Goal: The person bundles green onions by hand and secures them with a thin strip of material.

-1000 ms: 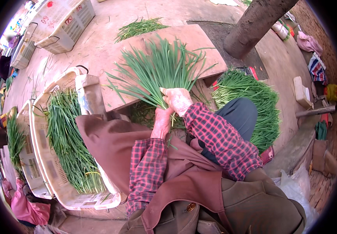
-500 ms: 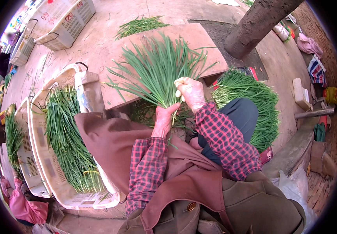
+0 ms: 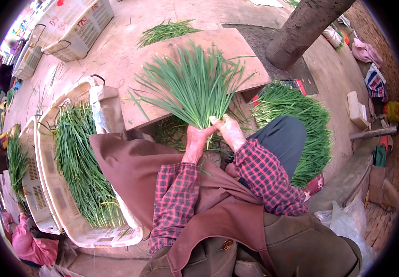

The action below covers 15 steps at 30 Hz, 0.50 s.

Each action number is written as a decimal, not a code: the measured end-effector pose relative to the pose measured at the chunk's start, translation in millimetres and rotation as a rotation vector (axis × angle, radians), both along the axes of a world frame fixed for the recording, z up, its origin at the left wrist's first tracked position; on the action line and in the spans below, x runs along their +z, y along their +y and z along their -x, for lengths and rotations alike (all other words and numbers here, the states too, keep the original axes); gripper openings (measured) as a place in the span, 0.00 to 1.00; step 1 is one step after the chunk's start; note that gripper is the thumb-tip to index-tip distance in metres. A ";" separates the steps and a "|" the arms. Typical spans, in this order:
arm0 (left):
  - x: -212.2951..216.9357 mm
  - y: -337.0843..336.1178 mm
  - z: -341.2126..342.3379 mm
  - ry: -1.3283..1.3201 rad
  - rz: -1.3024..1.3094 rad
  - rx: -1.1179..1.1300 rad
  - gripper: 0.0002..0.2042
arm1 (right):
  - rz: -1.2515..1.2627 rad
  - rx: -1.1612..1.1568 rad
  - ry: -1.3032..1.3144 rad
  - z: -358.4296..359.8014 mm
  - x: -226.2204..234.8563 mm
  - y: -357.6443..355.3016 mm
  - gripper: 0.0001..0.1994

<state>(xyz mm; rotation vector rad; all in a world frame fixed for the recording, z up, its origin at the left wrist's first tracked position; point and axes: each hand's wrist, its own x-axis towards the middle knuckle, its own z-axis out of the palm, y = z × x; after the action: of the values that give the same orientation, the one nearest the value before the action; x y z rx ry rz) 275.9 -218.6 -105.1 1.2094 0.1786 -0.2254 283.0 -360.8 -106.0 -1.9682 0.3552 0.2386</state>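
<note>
A bunch of garlic chives (image 3: pixel 194 87) fans out over a low wooden board, its leaves pointing away from me and its pale stem ends near my lap. My left hand (image 3: pixel 196 139) is closed around the stems from the left. Beside it my right hand (image 3: pixel 230 131) pinches the bunch's base from the right, thumb and fingers against the stems. Both hands meet just in front of the near edge of the board (image 3: pixel 243 41). Some stem ends poke out below my left hand.
To my left, a white plastic crate (image 3: pixel 77 235) holds long chives. A big pile of chives (image 3: pixel 296 129) lies by my right knee, and a small heap (image 3: pixel 164 32) sits beyond the board. A round post (image 3: pixel 301 34) rises at the far right; white crates (image 3: pixel 77 34) stand far left.
My right hand has come down and closer to my left hand, onto the stem base. The bunch's leaves are drawn in more tightly on the left side.
</note>
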 end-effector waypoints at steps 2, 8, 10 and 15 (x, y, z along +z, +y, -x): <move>-12.2 -0.9 -2.5 -0.086 -0.080 0.023 0.28 | 0.162 0.085 0.005 -4.7 34.8 26.1 0.38; -7.2 -11.0 4.0 -0.128 -0.237 0.000 0.36 | 0.367 -0.013 -0.008 -3.3 33.4 34.4 0.35; 3.8 -7.8 1.5 -0.093 -0.144 -0.045 0.36 | 0.368 -0.024 -0.015 -2.5 30.2 28.4 0.34; 0.2 -6.5 0.4 -0.100 -0.121 -0.015 0.40 | 0.212 -0.024 -0.008 -0.1 39.4 34.4 0.39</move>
<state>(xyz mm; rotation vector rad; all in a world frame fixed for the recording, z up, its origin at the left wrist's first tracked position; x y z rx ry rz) 275.5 -225.2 -104.9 1.3391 0.0970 -0.1688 283.0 -326.4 -66.6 -2.1712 0.4129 0.1838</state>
